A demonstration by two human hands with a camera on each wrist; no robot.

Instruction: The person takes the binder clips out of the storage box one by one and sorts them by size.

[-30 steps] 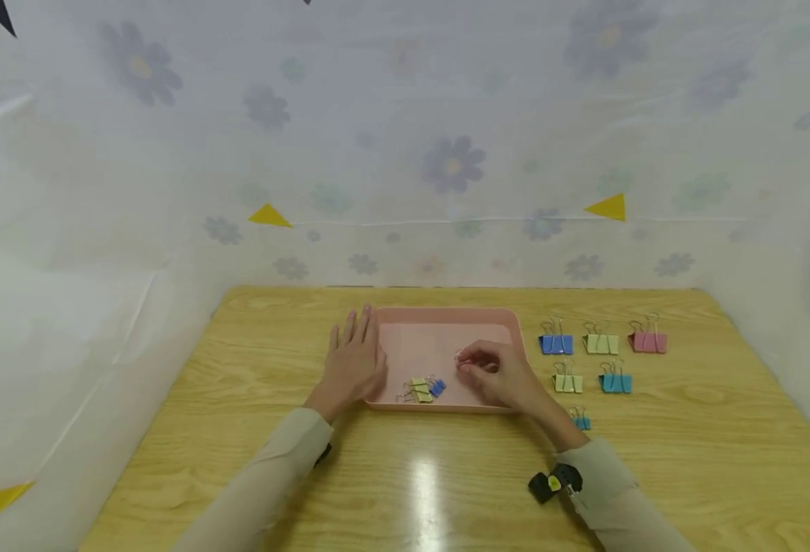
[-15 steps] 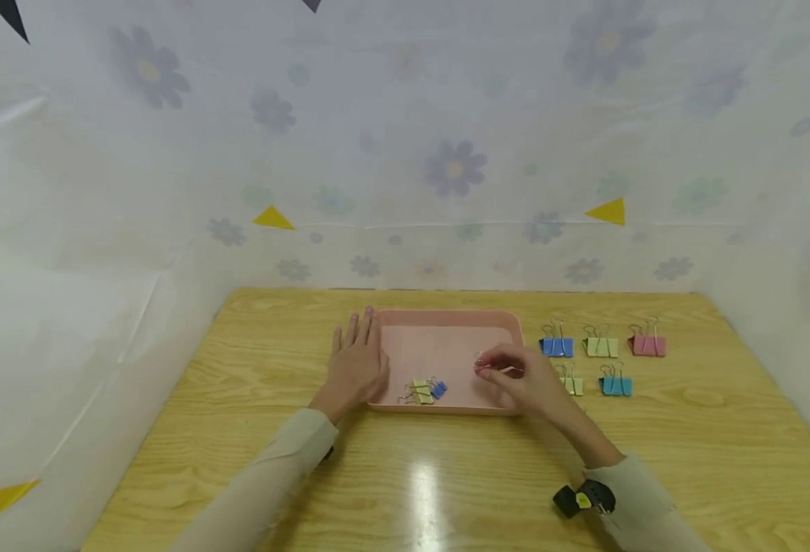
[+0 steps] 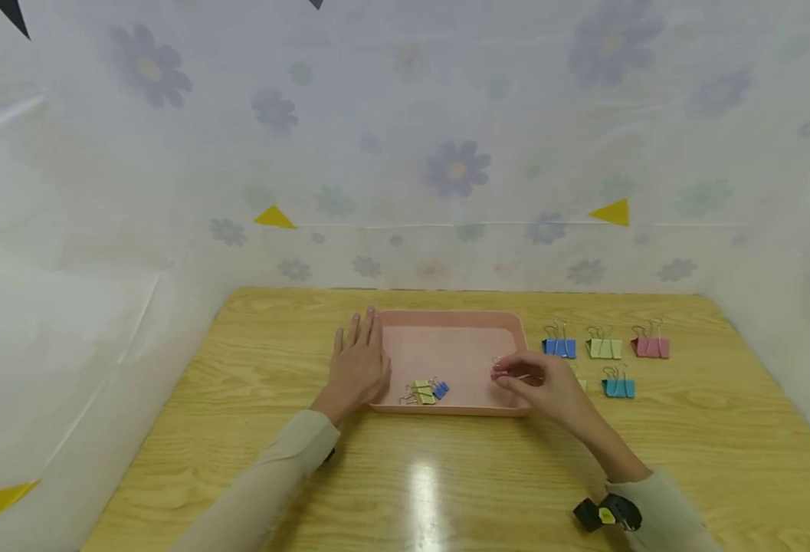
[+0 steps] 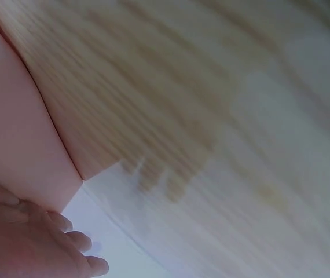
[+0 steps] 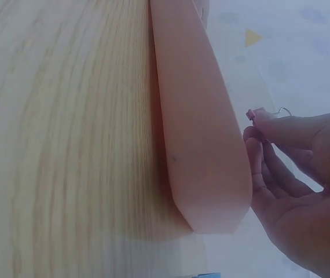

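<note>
Between thumb and fingers, my right hand (image 3: 546,386) pinches a small pink binder clip (image 5: 252,114) above the right end of a pink tray (image 3: 453,316). The clip's wire handle shows in the right wrist view; fingers cover much of its body. My left hand (image 3: 358,369) rests with straight fingers against the tray's left side. Inside the tray, near its front edge, a yellow binder clip (image 3: 424,392) lies beside a small blue binder clip (image 3: 441,390).
Right of the tray, a back row holds a blue clip (image 3: 559,349), a pale green clip (image 3: 605,349) and a pink clip (image 3: 651,349). A teal clip (image 3: 618,388) stands in front of them. My right hand partly hides another pale green clip (image 3: 582,383).
My right hand has moved right across the tray with the pink binder clip, now covering the small teal clip at the front. The left hand has stayed at the tray's side.
</note>
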